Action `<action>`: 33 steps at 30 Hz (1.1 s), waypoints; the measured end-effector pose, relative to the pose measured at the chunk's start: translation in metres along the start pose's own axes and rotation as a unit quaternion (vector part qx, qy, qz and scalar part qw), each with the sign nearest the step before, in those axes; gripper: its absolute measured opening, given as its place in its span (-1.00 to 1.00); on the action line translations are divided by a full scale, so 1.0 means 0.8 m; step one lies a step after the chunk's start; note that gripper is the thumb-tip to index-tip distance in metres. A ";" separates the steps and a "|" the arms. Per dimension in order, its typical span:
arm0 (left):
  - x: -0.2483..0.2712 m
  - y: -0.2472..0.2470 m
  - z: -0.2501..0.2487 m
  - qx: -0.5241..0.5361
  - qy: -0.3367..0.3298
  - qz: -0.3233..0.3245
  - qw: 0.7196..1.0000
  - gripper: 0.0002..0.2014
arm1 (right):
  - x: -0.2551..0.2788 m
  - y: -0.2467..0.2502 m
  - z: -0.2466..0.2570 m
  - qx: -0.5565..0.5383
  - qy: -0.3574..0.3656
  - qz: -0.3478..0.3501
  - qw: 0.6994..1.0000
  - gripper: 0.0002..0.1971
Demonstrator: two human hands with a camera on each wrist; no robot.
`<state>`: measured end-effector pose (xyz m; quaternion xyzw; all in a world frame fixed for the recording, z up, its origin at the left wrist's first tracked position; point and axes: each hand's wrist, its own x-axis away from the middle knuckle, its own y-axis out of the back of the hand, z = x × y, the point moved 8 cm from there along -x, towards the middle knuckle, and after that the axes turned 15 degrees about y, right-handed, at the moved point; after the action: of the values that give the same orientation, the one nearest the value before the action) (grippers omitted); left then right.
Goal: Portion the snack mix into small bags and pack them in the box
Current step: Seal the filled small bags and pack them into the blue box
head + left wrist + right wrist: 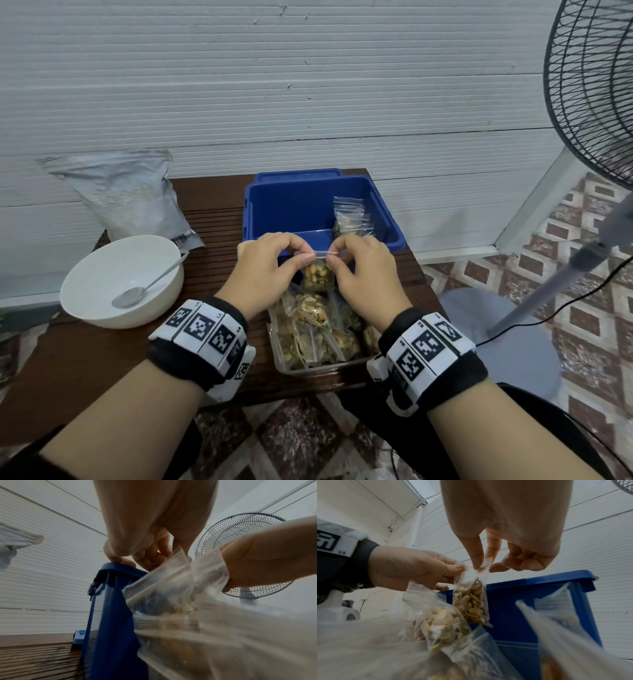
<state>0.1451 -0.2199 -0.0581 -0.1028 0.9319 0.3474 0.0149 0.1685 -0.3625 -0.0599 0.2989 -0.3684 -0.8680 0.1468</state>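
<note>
A small clear bag of snack mix [317, 277] [471, 601] hangs upright between both hands, just in front of the blue box [291, 202] [539, 601] [111, 615]. My left hand [270, 263] [412, 568] pinches the left end of the bag's top strip. My right hand [359, 267] [481, 563] pinches the right end with thumb and forefinger. Inside the blue box, a couple of filled bags [351, 216] lean at the right. Below my hands, several filled bags [311, 329] lie heaped in a clear tray [329, 366].
An emptied white bowl [102, 308] with a metal spoon [144, 287] stands at the left of the brown table [212, 219]. A large grey pouch [126, 195] leans on the wall behind it. A standing fan [589, 89] [240, 534] is at the right.
</note>
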 end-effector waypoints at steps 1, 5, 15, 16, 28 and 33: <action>0.000 0.000 0.001 0.003 0.001 0.000 1.000 -0.77 | 0.000 0.000 0.001 0.006 0.003 0.003 1.000 -0.93; 0.000 0.000 0.002 0.018 0.008 -0.004 1.000 -0.79 | 0.000 0.000 0.002 0.022 0.004 0.003 1.000 -0.89; 0.003 -0.007 0.005 0.032 0.020 0.017 0.999 -0.73 | 0.007 -0.004 -0.005 0.019 -0.025 -0.008 0.999 -0.94; 0.003 -0.007 0.005 0.026 0.017 0.016 0.999 -0.72 | 0.008 -0.006 -0.005 0.017 -0.025 -0.010 0.999 -0.95; 0.000 0.000 0.007 -0.029 0.004 0.016 0.999 -0.73 | 0.006 -0.012 0.004 0.018 0.010 -0.044 0.999 -0.96; -0.003 0.010 0.012 -0.006 0.008 0.016 1.000 -0.71 | 0.011 -0.014 -0.001 0.008 -0.023 -0.025 0.999 -0.89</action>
<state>0.1451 -0.2072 -0.0598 -0.0908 0.9313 0.3528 0.0014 0.1621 -0.3592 -0.0724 0.2894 -0.3708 -0.8750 0.1145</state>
